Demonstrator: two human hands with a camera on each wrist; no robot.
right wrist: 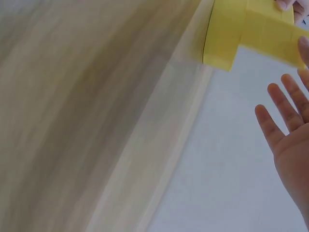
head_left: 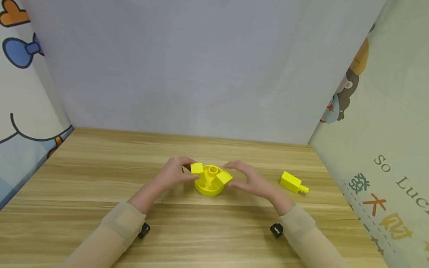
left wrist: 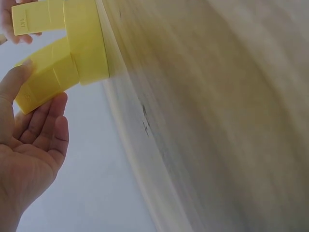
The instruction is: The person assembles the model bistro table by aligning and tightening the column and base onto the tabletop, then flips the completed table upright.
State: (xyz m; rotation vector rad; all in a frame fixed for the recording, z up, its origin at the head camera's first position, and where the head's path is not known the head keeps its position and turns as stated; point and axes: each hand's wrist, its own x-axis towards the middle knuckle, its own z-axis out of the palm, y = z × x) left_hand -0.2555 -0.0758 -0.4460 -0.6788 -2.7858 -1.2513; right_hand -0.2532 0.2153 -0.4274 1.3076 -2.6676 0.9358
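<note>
A round yellow plastic base with a raised rim lies on the wooden table, an open round socket at its far side. Two square yellow legs stand up from it, leaning outward. My left hand pinches the left leg between thumb and fingers. At the right leg, my right hand is spread around the outer end, its thumb right at the leg's edge in the right wrist view and the other fingers straight and apart from it.
A loose yellow square leg with a threaded end lies on the table to the right. A pale grey cloth hangs behind the table, and printed cloths hang at both sides. Black wrist devices sit below both forearms.
</note>
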